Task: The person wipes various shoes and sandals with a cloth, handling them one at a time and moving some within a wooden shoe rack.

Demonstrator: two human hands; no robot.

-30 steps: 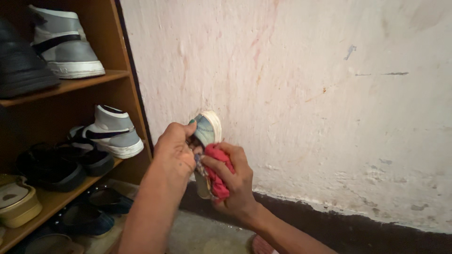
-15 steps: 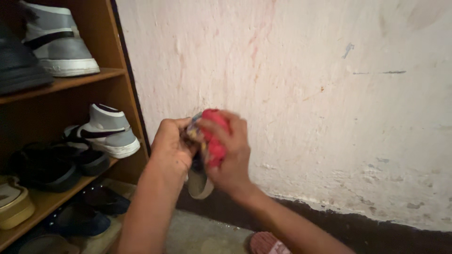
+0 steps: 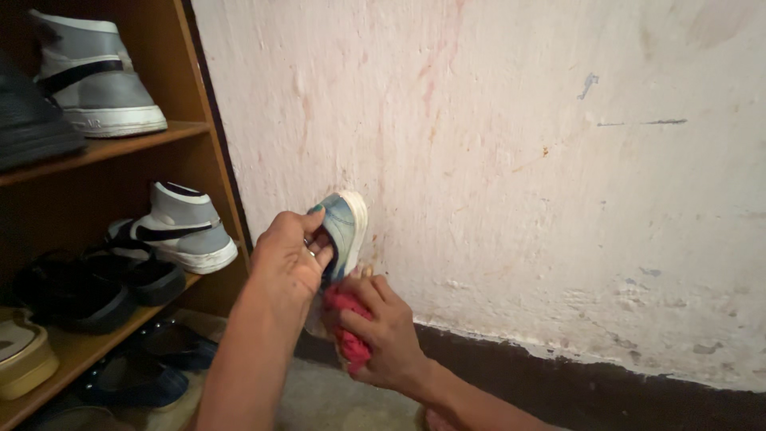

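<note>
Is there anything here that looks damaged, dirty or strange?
Yes. The whitish plaster wall is stained with reddish streaks and its paint flakes above the dark base strip. The left hand holds a small blue-grey shoe; the right hand grips a red cloth.

Item 1: shoe (image 3: 345, 227). I log a small light-blue sneaker with a cream-white rubber sole rim, held off the ground in front of the pale wall, toe pointing up, sole edge turned toward the wall. Its lower part is hidden.

Item 2: cloth (image 3: 345, 329). I log a red-pink rag, crumpled into a wad, sitting just below the shoe's visible part and touching its lower portion; partly covered.
</note>
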